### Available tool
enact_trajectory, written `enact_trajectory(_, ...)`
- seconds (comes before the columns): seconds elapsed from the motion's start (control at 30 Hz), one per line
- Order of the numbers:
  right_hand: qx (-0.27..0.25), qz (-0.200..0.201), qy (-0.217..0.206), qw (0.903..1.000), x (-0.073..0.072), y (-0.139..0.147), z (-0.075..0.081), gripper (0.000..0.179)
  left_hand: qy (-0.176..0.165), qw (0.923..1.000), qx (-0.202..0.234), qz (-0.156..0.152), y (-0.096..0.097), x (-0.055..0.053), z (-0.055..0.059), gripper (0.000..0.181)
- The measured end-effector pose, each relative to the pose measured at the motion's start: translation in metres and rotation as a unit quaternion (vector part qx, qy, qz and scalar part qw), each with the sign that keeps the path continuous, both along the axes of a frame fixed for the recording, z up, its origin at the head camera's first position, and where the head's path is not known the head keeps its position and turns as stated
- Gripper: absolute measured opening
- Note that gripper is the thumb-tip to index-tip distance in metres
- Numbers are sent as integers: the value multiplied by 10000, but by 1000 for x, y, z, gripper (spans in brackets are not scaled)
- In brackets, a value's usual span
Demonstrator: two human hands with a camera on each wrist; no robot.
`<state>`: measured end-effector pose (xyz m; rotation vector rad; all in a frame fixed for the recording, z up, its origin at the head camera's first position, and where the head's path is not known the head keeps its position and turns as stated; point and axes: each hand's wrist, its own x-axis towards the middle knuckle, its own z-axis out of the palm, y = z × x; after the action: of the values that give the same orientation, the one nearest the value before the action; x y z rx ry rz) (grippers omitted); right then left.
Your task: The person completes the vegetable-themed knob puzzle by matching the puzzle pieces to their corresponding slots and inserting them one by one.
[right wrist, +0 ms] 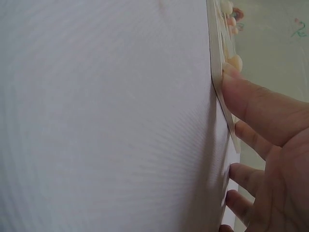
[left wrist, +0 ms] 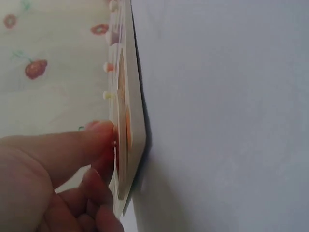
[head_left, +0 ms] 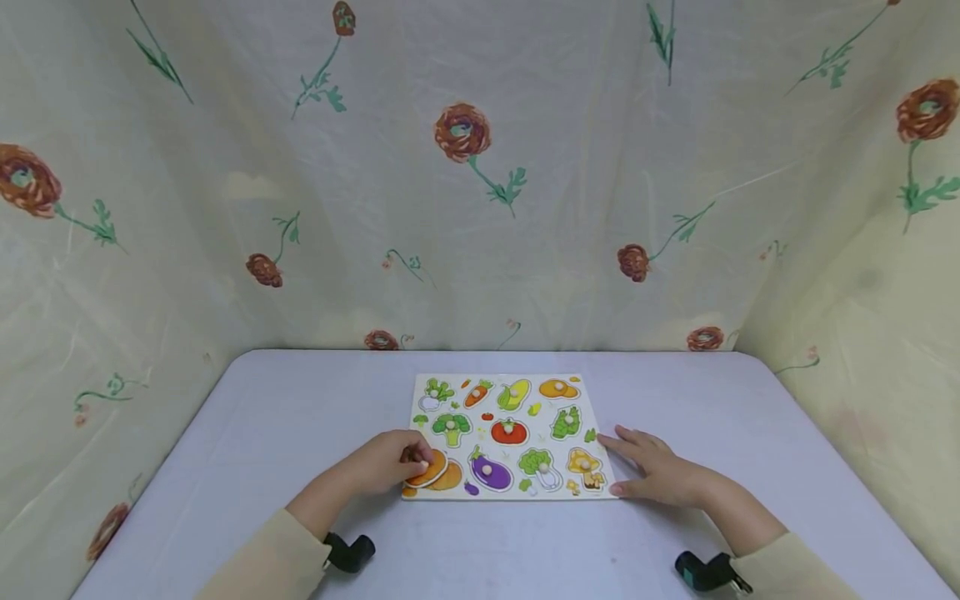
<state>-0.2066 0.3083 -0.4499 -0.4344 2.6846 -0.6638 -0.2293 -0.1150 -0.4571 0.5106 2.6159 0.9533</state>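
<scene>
A white wooden knob puzzle board (head_left: pixel 480 496) with colourful vegetable pictures lies on the table. At its front left corner, my left hand (head_left: pixel 392 462) pinches a rounded orange puzzle piece (head_left: pixel 427 473) between thumb and fingers. The piece sits partly over a matching orange picture (head_left: pixel 450 477), shifted to the left. In the left wrist view, this puzzle piece (left wrist: pixel 120 164) shows edge-on, raised over the board's surface. My right hand (head_left: pixel 663 471) rests at the board's right edge with fingers spread. Its thumb (right wrist: pixel 241 94) presses on the board near the front right corner.
Other knobbed pieces sit in the board, among them an eggplant (head_left: pixel 491 472), a tomato (head_left: pixel 510 431), a broccoli (head_left: pixel 452 427) and a mushroom (head_left: pixel 585 467). A white table (head_left: pixel 480 550) carries the board. Flowered curtains (head_left: pixel 570 167) enclose its back and sides.
</scene>
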Motion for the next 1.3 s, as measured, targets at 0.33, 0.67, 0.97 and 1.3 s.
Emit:
enact_trajectory(0.33,-17,-23,-6,10000,-1,0,-1,84,474,9936,-253,992,14,16,3,14)
enact_trajectory(0.67,0,-60,6,10000,-1,0,-3,84,476,9914,-324,1178,22,19,3,13)
enact_trajectory(0.97,-44,-30,-6,10000,-1,1,-3,84,382,9975,-136,582,22,20,5,7)
enact_trajectory(1.3,-98,-17,-54,9999,0,1,0,84,258,9983,-53,511,25,19,0,8)
